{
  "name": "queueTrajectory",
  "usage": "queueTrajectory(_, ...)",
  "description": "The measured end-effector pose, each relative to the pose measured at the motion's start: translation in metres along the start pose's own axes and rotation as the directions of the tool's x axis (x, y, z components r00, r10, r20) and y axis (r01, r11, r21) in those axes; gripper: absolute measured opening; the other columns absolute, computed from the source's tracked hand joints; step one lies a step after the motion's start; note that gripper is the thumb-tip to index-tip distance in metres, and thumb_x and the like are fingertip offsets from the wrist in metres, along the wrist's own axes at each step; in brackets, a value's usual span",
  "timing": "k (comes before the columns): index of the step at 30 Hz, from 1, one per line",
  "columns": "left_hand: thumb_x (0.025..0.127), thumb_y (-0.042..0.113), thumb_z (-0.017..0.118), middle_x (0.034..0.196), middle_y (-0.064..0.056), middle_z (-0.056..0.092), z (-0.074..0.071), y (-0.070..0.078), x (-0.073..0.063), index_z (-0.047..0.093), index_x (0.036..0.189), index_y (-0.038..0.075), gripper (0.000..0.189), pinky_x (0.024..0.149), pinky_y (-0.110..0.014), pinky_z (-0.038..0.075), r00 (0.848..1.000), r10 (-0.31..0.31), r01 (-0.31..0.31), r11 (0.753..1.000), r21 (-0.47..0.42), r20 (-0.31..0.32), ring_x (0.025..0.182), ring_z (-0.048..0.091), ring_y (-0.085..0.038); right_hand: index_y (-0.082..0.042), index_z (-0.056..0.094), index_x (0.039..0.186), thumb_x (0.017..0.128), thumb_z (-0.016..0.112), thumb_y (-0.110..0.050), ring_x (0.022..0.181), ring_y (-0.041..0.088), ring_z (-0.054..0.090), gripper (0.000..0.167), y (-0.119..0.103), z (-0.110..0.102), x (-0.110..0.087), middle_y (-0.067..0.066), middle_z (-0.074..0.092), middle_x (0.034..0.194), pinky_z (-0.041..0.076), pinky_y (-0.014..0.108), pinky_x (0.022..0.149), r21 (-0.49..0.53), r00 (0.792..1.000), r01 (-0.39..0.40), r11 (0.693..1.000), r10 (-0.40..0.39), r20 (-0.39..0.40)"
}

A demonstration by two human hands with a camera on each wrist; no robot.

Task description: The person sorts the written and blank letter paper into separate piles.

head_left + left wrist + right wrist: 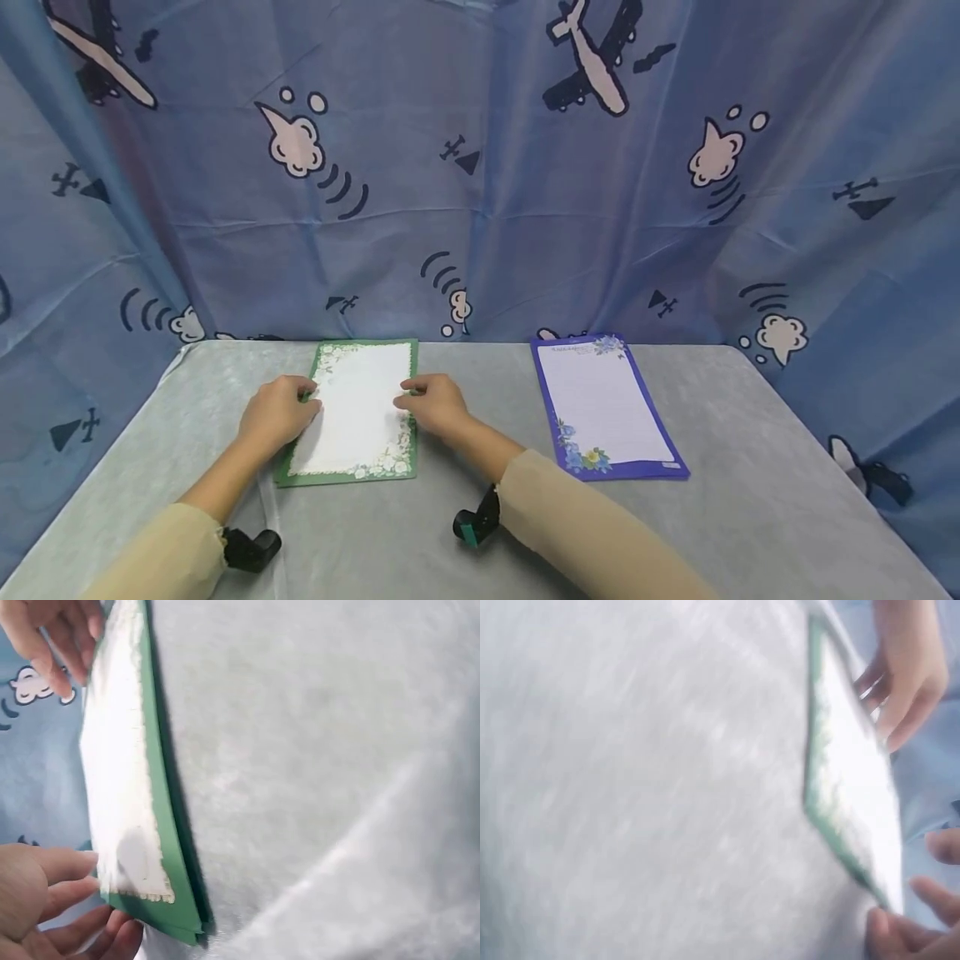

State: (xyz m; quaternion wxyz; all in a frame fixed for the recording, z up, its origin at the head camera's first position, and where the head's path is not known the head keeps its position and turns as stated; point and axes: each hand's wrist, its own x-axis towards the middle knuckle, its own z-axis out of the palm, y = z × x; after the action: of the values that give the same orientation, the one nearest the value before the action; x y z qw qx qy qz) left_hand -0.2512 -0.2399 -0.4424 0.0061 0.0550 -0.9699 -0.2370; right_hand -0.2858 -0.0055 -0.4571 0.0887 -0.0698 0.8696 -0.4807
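A stack of green-bordered paper (pixel 352 408) with a white floral print lies at the left-centre of the table. My left hand (pixel 277 412) is at its left edge, thumb and forefinger spread over the white area. Opposite it, my right hand (pixel 438 404) touches the right edge with fingers parted. The left wrist view shows separate green layers at the corner of the stack (pixel 176 892), with the left hand's (pixel 52 907) lower fingers along its edge. In the right wrist view, thumb and forefinger of the right hand (pixel 922 922) stand apart above the sheet.
A purple-bordered sheet (pixel 600 408) with blue flowers lies to the right on the grey-covered table (pixel 480 533). Behind the table's back edge hangs a blue patterned curtain (pixel 480 208). Black cameras sit on both wrists.
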Motion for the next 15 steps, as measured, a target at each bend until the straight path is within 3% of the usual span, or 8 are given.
queueTrajectory(3,0.096,0.018,0.064,0.128,-0.027,0.067,-0.001,-0.002,0.0,0.067,0.126,-0.004,0.038,0.093,-0.058,0.051,1.0,0.006,-0.005,0.999,-0.042,0.022,0.119,0.061,-0.047,-0.009,0.073,0.122,0.093,0.071,-0.024,0.116,0.028,0.065,0.033,-0.002,-0.003,-0.003,0.012,0.068,0.129,0.054,0.043,0.094,0.117,0.996,-0.085,0.99,0.084,0.019)
queueTrajectory(6,0.097,0.019,0.062,0.126,-0.027,0.068,-0.002,0.002,-0.002,0.068,0.125,-0.004,0.037,0.091,-0.057,0.052,0.999,0.036,-0.033,0.996,-0.084,0.032,0.116,0.063,-0.046,-0.007,0.072,0.122,0.094,0.07,-0.022,0.109,0.026,0.068,0.032,0.0,-0.009,-0.005,0.013,0.069,0.127,0.055,0.041,0.088,0.174,0.994,-0.113,0.978,0.113,0.011)
queueTrajectory(12,0.098,0.021,0.063,0.127,-0.026,0.068,0.004,0.014,-0.007,0.068,0.126,-0.002,0.037,0.092,-0.057,0.052,0.994,0.094,-0.088,0.992,-0.091,0.058,0.118,0.063,-0.045,-0.006,0.072,0.121,0.095,0.069,-0.022,0.109,0.027,0.068,0.031,0.008,-0.024,-0.011,0.012,0.07,0.127,0.057,0.039,0.086,0.136,0.994,-0.111,0.984,0.112,0.006)
queueTrajectory(15,0.097,0.023,0.064,0.131,-0.025,0.066,0.007,0.017,-0.008,0.067,0.128,-0.001,0.039,0.093,-0.058,0.052,0.994,0.083,-0.08,0.996,-0.048,0.074,0.122,0.061,-0.046,-0.004,0.071,0.123,0.095,0.069,-0.022,0.109,0.026,0.067,0.034,0.012,-0.032,-0.014,0.014,0.069,0.128,0.056,0.039,0.088,0.037,0.999,-0.034,0.999,0.032,0.041)
